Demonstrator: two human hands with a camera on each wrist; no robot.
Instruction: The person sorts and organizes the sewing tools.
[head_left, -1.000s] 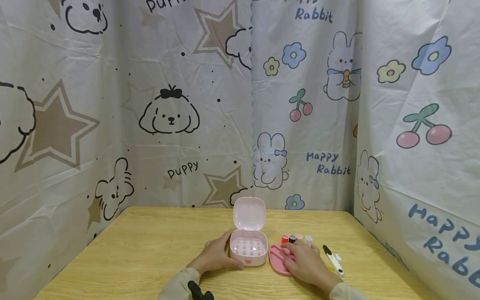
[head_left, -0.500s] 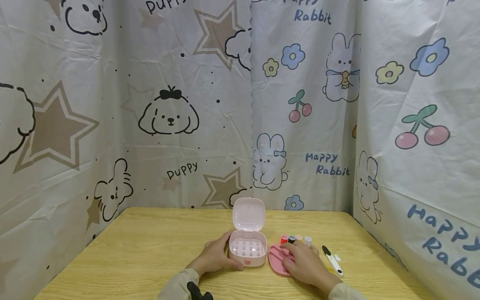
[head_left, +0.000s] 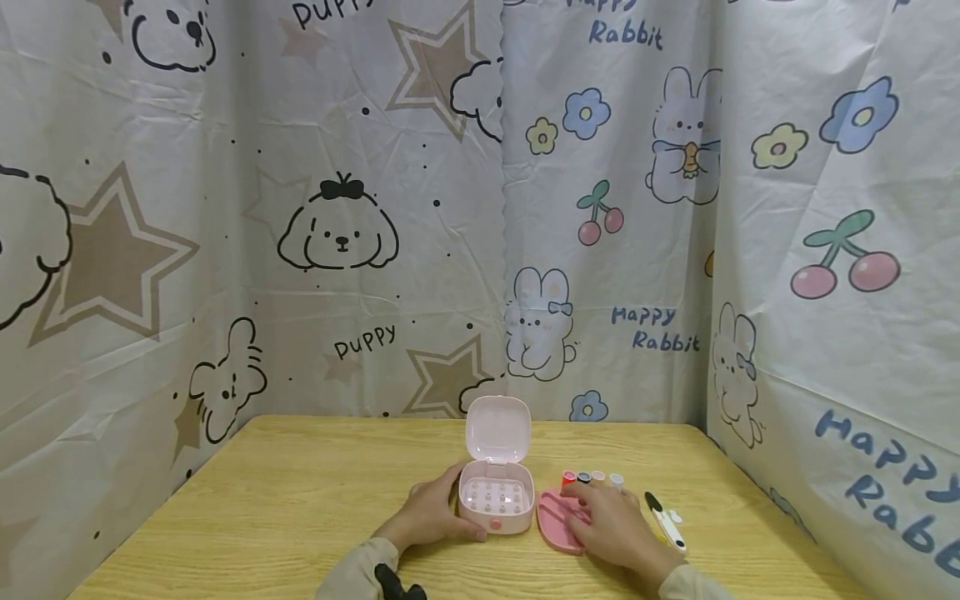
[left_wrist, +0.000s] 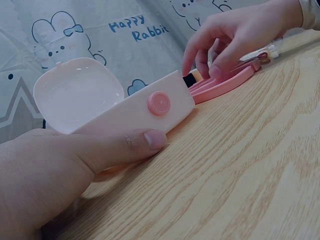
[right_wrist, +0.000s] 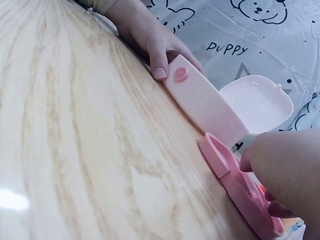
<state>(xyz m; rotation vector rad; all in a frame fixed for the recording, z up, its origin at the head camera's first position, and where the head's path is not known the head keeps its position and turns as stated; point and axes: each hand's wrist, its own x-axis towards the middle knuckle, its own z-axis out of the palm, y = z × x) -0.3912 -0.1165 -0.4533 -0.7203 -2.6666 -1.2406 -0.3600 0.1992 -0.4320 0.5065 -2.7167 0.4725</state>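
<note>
A small pale pink box [head_left: 478, 522] stands on the table with its lid [head_left: 498, 427] raised behind it. Inside, a tray floor shows rows of small pegs; a darker pink round button [left_wrist: 159, 103] marks the front. My left hand [head_left: 433, 510] grips the box's left side, thumb along the lower front. Just right of the box lies a darker pink grooved tray [head_left: 553, 530]. Over it my right hand [head_left: 613, 527] bends down, fingertips resting at the tray. Behind these fingers stand small spools: red [head_left: 568, 478], black [head_left: 584, 477], pale peach [head_left: 597, 477] and white [head_left: 617, 481].
Right of my right hand lie a slim black-and-white tool [head_left: 666, 525] resembling thread snips and a small white piece [head_left: 675, 517]. Something yellow [head_left: 662, 539] shows beside the wrist. The wooden table [head_left: 322, 475] ends at printed curtains [head_left: 337, 350] behind and on both sides.
</note>
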